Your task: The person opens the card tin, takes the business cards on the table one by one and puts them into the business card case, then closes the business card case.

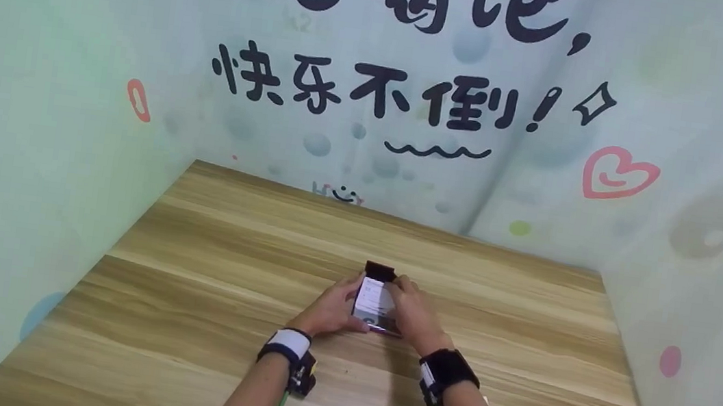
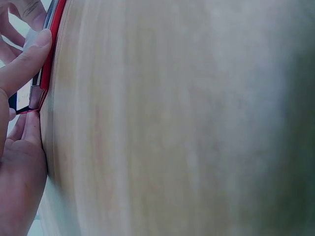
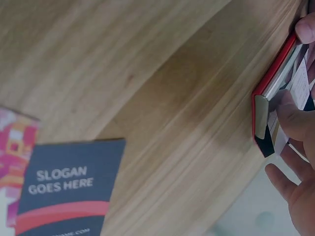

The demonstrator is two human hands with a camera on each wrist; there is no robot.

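Observation:
A small business card case [image 1: 375,332] lies on the table with its dark flap [image 1: 380,271] raised at the far end. Its red outside and silvery metal side [image 3: 261,113] show in the right wrist view. A white printed business card [image 1: 374,294] sits tilted in it. My left hand [image 1: 331,306] grips the case from the left, thumb along its near edge and fingers up its left side. From the right, my right hand [image 1: 417,313] has its thumb over the business card and fingers near the far right corner, pinching the card there.
Two more cards lie on the wooden table [image 1: 215,323] in the right wrist view: a dark one reading "SLOGAN GOES HERE" [image 3: 71,182] and a pink patterned one [image 3: 15,157]. Printed fabric walls [image 1: 353,160] stand around the table's back and sides.

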